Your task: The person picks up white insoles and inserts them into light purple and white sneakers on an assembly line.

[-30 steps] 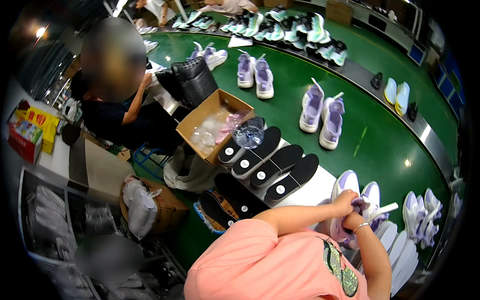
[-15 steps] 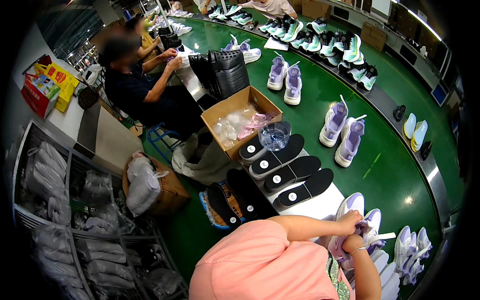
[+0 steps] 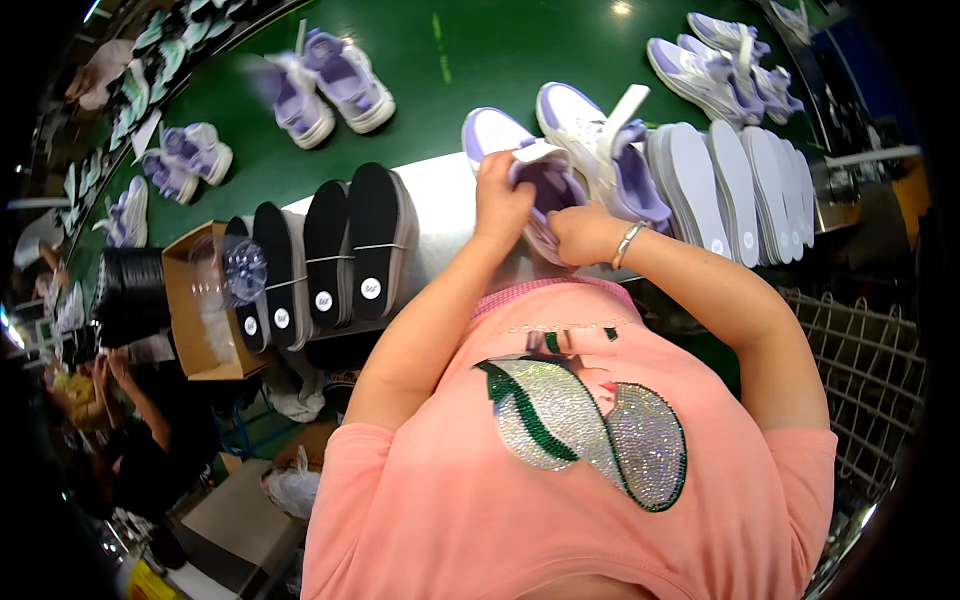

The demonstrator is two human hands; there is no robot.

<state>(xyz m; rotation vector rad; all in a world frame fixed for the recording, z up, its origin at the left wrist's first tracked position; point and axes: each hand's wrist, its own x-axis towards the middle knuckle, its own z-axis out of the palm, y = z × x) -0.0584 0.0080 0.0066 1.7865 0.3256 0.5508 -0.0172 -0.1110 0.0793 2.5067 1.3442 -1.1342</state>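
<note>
A white and lilac sneaker [image 3: 492, 130] stands at the metal edge strip in front of me, toe pointing away. My left hand [image 3: 502, 203] is closed on the left side of its collar, thumb at the opening. Opposite it, my right hand [image 3: 588, 236], with a silver bangle at the wrist, pinches the collar near the heel. The fingers inside the opening are partly hidden. Touching this shoe on the right is a matching sneaker [image 3: 577, 125], its pale pull strap standing up; neither hand is on that one.
Black insoles [image 3: 375, 225] in banded stacks stand to the left, beside a cardboard box [image 3: 188, 330] holding clear plastic pieces. Several pale insoles [image 3: 688, 180] line up on the right. More lilac sneakers [image 3: 350, 85] rest on the green belt [image 3: 480, 50]. A wire rack [image 3: 860, 360] is at lower right.
The view has swung down and to the right, so the held sneaker now appears near the middle. Both hands remain on the same shoe's collar.
</note>
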